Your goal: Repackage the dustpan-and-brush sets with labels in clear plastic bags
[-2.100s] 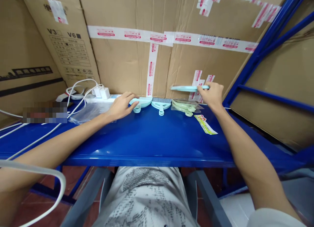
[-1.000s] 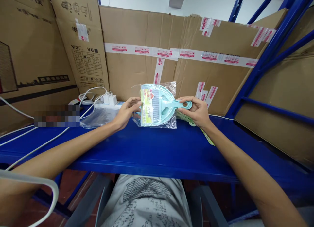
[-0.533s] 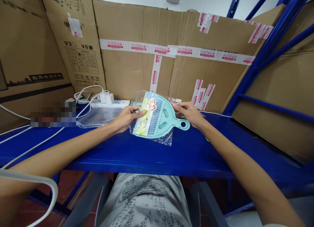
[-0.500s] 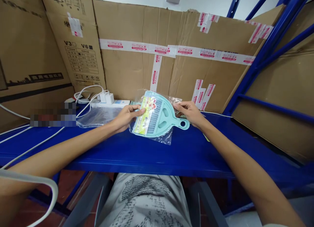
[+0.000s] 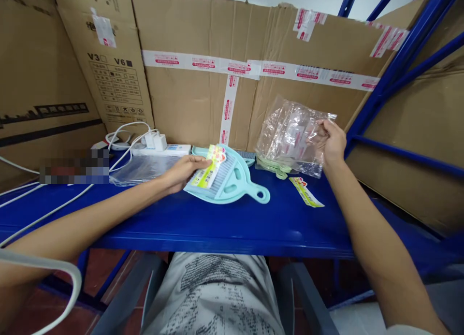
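My left hand (image 5: 180,171) grips the front edge of a light blue mini dustpan (image 5: 235,182), pinching its yellow-green paper label (image 5: 208,168) and the small brush that lies in the pan. The dustpan rests on the blue shelf (image 5: 232,219) with its handle pointing right. My right hand (image 5: 332,142) is raised over the shelf's right side and holds an empty clear plastic bag (image 5: 292,134) by one edge.
Behind the dustpan lie another blue dustpan (image 5: 200,151), a brush (image 5: 247,154) and pale green pieces (image 5: 273,165). A loose label (image 5: 306,192) lies at the right. A power strip with chargers (image 5: 159,146), white cables and a flat plastic bag (image 5: 141,168) sit left. Cardboard walls the back.
The clear bag has come off the dustpan set: my right hand pulled it up and to the right, while my left hand lowered the bare dustpan onto the shelf.
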Available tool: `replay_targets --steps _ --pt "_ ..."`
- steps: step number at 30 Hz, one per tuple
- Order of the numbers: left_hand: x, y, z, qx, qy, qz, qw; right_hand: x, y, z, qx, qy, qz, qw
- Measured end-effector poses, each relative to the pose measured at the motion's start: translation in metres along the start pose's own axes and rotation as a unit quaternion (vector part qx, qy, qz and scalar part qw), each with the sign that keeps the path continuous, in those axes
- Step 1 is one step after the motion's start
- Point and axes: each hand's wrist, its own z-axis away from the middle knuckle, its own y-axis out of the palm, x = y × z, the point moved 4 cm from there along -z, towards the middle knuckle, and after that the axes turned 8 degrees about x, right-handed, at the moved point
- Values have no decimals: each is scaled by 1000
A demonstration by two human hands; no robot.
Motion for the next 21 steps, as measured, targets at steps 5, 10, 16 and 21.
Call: replay_targets --steps 5,10,16,21 --pt "13 17 4 -19 64 -267 961 -9 6 6 -13 48 -42 998" --pt "11 17 7 -41 191 -440 877 -1 71 41 93 119 -69 986" --pt "-8 2 -2 -5 150 -285 947 13 136 93 201 186 -102 956" --pt "-25 4 1 98 76 -21 992 16 158 122 182 196 -117 956"
